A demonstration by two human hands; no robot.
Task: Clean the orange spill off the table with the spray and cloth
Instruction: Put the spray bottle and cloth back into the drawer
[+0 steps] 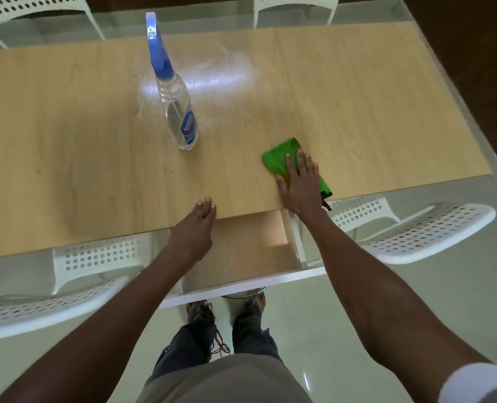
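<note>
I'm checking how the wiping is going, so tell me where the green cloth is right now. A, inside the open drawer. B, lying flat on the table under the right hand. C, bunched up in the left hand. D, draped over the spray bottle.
B: the right hand lies flat, fingers straight, on the green cloth near the table's front edge, while the left hand rests apart on that edge.

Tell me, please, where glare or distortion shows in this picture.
Head view: a bright glare patch lies on the table behind the spray bottle; wide-angle distortion bows the table edges; the green cloth under the right hand looks sharp.
</note>
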